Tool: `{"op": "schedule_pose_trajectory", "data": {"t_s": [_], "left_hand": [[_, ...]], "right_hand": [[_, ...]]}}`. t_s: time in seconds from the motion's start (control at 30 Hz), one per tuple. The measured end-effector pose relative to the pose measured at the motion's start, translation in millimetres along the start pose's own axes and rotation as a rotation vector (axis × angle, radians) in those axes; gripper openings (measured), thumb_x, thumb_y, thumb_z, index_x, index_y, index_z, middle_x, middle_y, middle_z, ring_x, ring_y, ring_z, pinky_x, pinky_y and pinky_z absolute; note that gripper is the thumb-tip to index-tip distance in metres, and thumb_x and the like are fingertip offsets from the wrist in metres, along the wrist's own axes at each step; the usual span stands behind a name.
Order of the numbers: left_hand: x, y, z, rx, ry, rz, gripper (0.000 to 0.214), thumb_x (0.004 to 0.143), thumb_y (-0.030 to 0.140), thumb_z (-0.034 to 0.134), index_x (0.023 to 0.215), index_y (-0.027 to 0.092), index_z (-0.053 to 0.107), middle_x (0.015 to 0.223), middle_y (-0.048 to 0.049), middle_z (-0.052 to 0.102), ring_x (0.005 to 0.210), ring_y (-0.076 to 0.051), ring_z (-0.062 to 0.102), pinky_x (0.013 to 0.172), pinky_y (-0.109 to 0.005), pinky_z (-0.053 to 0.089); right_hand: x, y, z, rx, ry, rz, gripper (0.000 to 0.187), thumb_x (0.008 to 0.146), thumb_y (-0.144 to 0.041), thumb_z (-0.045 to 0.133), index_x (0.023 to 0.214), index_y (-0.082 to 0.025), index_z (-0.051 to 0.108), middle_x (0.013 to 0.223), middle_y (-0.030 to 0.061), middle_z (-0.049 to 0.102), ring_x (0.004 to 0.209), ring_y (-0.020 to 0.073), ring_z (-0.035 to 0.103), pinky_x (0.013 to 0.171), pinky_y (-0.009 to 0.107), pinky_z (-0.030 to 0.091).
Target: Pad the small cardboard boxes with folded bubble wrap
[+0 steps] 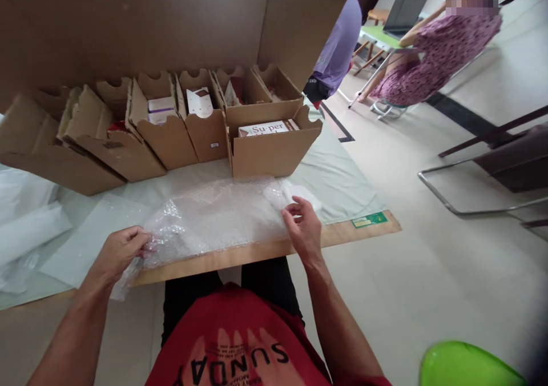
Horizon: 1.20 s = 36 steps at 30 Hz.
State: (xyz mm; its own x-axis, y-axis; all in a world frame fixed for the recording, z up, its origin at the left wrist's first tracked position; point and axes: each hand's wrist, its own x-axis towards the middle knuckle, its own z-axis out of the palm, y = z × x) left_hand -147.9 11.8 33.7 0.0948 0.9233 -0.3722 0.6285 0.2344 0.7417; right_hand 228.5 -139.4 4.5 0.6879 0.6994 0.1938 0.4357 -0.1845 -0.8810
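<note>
Plastic bubble-wrap (226, 217) near "Su-per" carton (266, 129)

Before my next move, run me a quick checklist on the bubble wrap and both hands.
1. Left hand gripping the bubble wrap: ok, pinched between thumb and fingers.
2. Right hand gripping it: cannot tell; the fingers are curled at its right end.
3. Wrap wholly on the table: not ok, its left end hangs over the near edge.
4. Wrap smooth: not ok, crumpled near the left hand.
5. Front cardboard bin upright: ok.
</note>
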Motion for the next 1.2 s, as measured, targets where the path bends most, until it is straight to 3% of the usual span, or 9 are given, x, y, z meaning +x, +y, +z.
{"op": "schedule_pose_trajectory", "data": {"t_s": [0.2, 0.4, 0.5, 0.67, 0.77, 0.83, 0.97, 1.07, 1.2], "left_hand": [[-3.1, 8.4, 13.9, -0.013, -0.083, -0.032, 0.032, 0.058, 0.053, 0.061, 0.058, 0.021, 0.058, 0.059, -0.0004, 0.062, 0.056, -0.017, 0.059, 0.052, -0.026, 0.051], [-4.0, 6.4, 17.8, 0.133, -0.082, -0.057, 0.037, 0.058, 0.059, 0.057, 0.061, 0.022, 0.057, 0.056, -0.001, 0.061, 0.055, -0.019, 0.06, 0.052, -0.028, 0.05], [-7.5, 6.4, 14.8, 0.218, 0.002, -0.04, 0.038, 0.061, 0.06, 0.056, 0.069, 0.023, 0.059, 0.063, -0.0028, 0.064, 0.06, -0.022, 0.063, 0.056, -0.031, 0.05], [-23.3, 22.0, 22.0, 0.278, 0.375, 0.206, 0.036, 0.07, 0.053, 0.057, 0.087, 0.023, 0.065, 0.075, -0.0031, 0.067, 0.068, -0.021, 0.062, 0.072, -0.035, 0.052], [-35.7, 37.1, 46.8, 0.031, 0.179, 0.235, 0.038, 0.071, 0.055, 0.063, 0.085, 0.021, 0.067, 0.076, -0.0036, 0.068, 0.07, -0.021, 0.064, 0.071, -0.034, 0.054], [-42.9, 46.2, 70.9, -0.181, -0.077, 0.197, 0.044, 0.07, 0.056, 0.071, 0.093, 0.019, 0.068, 0.086, -0.0073, 0.072, 0.08, -0.024, 0.068, 0.07, -0.034, 0.056], [-48.0, 53.2, 115.1, -0.666, -0.459, 0.093, 0.073, 0.074, 0.055, 0.078, 0.133, 0.02, 0.054, 0.119, -0.0141, 0.069, 0.109, -0.029, 0.068, 0.08, -0.039, 0.061], [-42.0, 46.7, 128.2, -0.785, -0.352, 0.007, 0.071, 0.074, 0.049, 0.082, 0.13, 0.018, 0.051, 0.107, -0.0086, 0.068, 0.095, -0.025, 0.072, 0.076, -0.036, 0.063], [-34.0, 37.4, 121.9, -0.726, -0.198, -0.085, 0.068, 0.071, 0.032, 0.082, 0.128, 0.014, 0.049, 0.087, -0.0007, 0.061, 0.078, -0.021, 0.074, 0.062, -0.028, 0.06]], "right_hand": [[50.7, 28.1, -41.4, -0.488, 0.035, -0.099, 0.04, 0.083, -0.04, 0.064, 0.115, -0.017, 0.068, 0.119, 0.0176, 0.071, 0.111, 0.0335, 0.063, 0.091, 0.048, 0.05], [82.7, 36.8, -46.8, -0.657, -0.124, 0.124, 0.022, 0.082, -0.034, 0.063, 0.094, -0.019, 0.073, 0.089, 0.0123, 0.076, 0.09, 0.0298, 0.069, 0.081, 0.04, 0.049], [77.6, 31.7, -59.9, -0.394, 0.103, -0.021, 0.017, 0.083, -0.035, 0.06, 0.083, -0.02, 0.069, 0.081, 0.0065, 0.074, 0.079, 0.0238, 0.067, 0.077, 0.037, 0.051], [54.4, -7.3, -95.6, -0.071, 0.62, -0.262, 0.015, 0.086, -0.036, 0.068, 0.086, -0.021, 0.064, 0.078, 0.0018, 0.066, 0.068, 0.0187, 0.064, 0.066, 0.034, 0.052], [30.9, -38.9, -87.2, -0.18, 0.731, -0.366, 0.016, 0.089, -0.036, 0.072, 0.088, -0.024, 0.062, 0.08, 0.0023, 0.067, 0.07, 0.0199, 0.065, 0.068, 0.036, 0.053], [10.8, -52.8, -60.1, -0.257, 0.629, -0.479, 0.013, 0.09, -0.031, 0.073, 0.092, -0.024, 0.062, 0.086, 0.0037, 0.071, 0.075, 0.02, 0.067, 0.071, 0.035, 0.053], [-33.8, -56.5, 12.7, -0.142, 0.021, -0.742, 0.012, 0.097, -0.023, 0.061, 0.108, -0.023, 0.059, 0.101, 0.0069, 0.076, 0.092, 0.0201, 0.072, 0.079, 0.036, 0.053], [-57.4, -45.3, 39.9, -0.106, -0.262, -0.769, 0.015, 0.098, -0.028, 0.06, 0.112, -0.022, 0.058, 0.108, 0.008, 0.077, 0.096, 0.0218, 0.073, 0.081, 0.039, 0.05], [-60.1, -22.5, 28.9, -0.136, -0.248, -0.626, 0.011, 0.099, -0.021, 0.058, 0.109, -0.023, 0.061, 0.105, 0.0065, 0.077, 0.096, 0.022, 0.072, 0.082, 0.038, 0.05]]}}
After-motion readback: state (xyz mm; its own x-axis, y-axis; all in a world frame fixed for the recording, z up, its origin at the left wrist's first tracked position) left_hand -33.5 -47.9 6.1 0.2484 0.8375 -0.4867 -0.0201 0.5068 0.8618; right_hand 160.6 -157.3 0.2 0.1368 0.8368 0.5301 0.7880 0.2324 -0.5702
